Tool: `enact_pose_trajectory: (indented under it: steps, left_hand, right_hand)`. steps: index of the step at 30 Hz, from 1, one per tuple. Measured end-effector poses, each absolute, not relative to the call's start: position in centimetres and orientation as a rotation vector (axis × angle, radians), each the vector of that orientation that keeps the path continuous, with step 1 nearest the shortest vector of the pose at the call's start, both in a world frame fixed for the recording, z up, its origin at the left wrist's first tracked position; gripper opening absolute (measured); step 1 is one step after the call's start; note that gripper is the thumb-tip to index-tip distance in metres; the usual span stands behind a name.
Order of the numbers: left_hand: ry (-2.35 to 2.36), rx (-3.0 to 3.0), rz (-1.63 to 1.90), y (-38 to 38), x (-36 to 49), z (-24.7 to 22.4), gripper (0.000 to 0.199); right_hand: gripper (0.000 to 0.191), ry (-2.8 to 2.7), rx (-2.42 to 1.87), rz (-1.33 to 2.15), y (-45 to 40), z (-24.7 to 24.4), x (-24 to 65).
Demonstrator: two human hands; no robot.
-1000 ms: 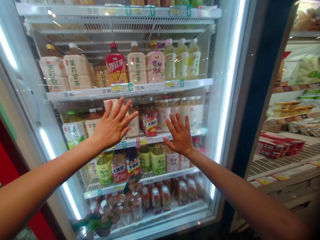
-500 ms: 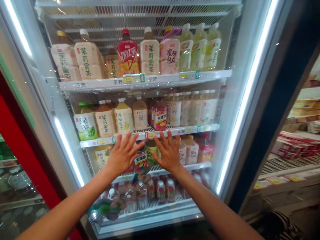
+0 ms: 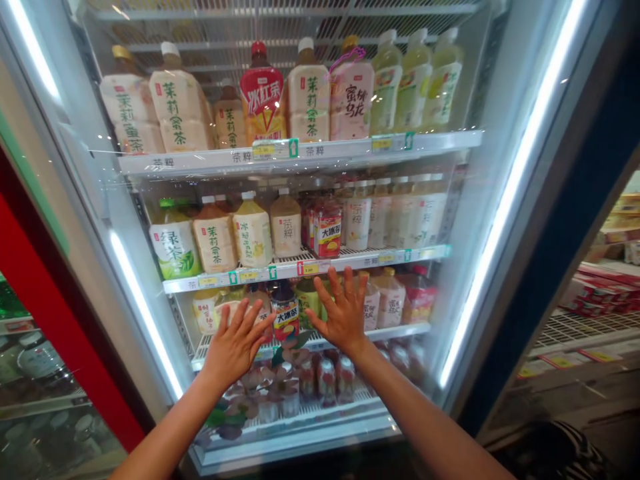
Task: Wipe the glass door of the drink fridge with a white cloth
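Observation:
Both my hands are raised, backs toward me, in front of a lit drinks fridge with reflections and flower decals (image 3: 230, 407) on its glass. My left hand (image 3: 234, 343) has its fingers spread and holds nothing, over the lower shelves. Slightly higher, my right hand (image 3: 343, 313) is also spread and bare, its fingertips near the middle shelf's price strip (image 3: 290, 269). Whether either palm touches the glass I cannot tell. Between the hands shows a dark bottle with a blue, red and yellow label (image 3: 285, 317). Above stands a red-labelled iced tea bottle (image 3: 329, 233).
Several large tea bottles (image 3: 183, 110) line the top shelf (image 3: 345, 148). A green-capped bottle (image 3: 173, 243) stands at the middle shelf's left end. A red frame (image 3: 55, 307) borders another fridge at left. Racks with red packages (image 3: 600, 287) are at right.
My left hand has dropped lower and moved slightly left, away from the right hand. My right hand has shifted slightly right. The view has moved a little closer to the fridge.

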State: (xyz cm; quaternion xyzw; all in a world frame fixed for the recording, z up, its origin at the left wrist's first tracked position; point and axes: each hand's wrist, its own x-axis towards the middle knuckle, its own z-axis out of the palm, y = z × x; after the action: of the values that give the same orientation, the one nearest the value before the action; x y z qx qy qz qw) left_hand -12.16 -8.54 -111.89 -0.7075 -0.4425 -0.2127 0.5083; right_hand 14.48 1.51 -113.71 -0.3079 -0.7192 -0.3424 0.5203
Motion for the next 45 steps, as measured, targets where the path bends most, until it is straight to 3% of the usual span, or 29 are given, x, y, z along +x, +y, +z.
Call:
enact_pose_trajectory:
  steps: [5, 11, 17, 23, 28, 34, 39, 43, 45]
  left_hand:
    - [-1.218, -1.572, -0.658, -8.4, -12.4, -109.2, 0.089]
    - [-0.762, -1.837, -0.323, -9.7, -12.5, -113.5, 0.073]
    - [-0.968, -1.716, -0.275, -7.7, -12.9, -109.5, 0.074]
    - [-0.588, -1.911, -0.056, -7.5, -11.1, -110.4, 0.064]
    - [-0.889, -1.733, -0.251, -7.1, -11.0, -106.8, 0.075]
    - [-0.649, -1.903, -0.117, -7.3, -10.7, -106.2, 0.068]
    - [-1.080, -1.683, -0.378, -6.9, -10.0, -104.1, 0.072]
    - [-0.617, -1.912, -0.075, -7.0, -10.4, -106.3, 0.064]
    - [-0.497, -1.972, 0.010, -6.9, -10.9, -104.7, 0.063]
  right_hand:
    - [0.090, -1.712, -0.738, -0.829, 1.5, -113.7, 14.5]
    - [0.088, -1.710, -0.697, -0.832, 1.4, -113.4, 14.5]
    - [0.089, -1.690, -0.706, -0.852, 1.4, -113.4, 14.5]
    - [0.089, -1.703, -0.722, -0.813, 1.4, -113.5, 14.6]
    - [0.090, -1.688, -0.698, -0.815, 1.5, -113.5, 14.6]
    - [0.087, -1.692, -0.699, -0.809, 1.4, -113.3, 14.7]
    - [0.089, -1.697, -0.697, -0.805, 1.5, -113.6, 14.8]
    - [0.089, -1.708, -0.715, -0.800, 1.4, -113.6, 14.8]
    - [0.089, -1.708, -0.712, -0.802, 1.3, -113.6, 14.7]
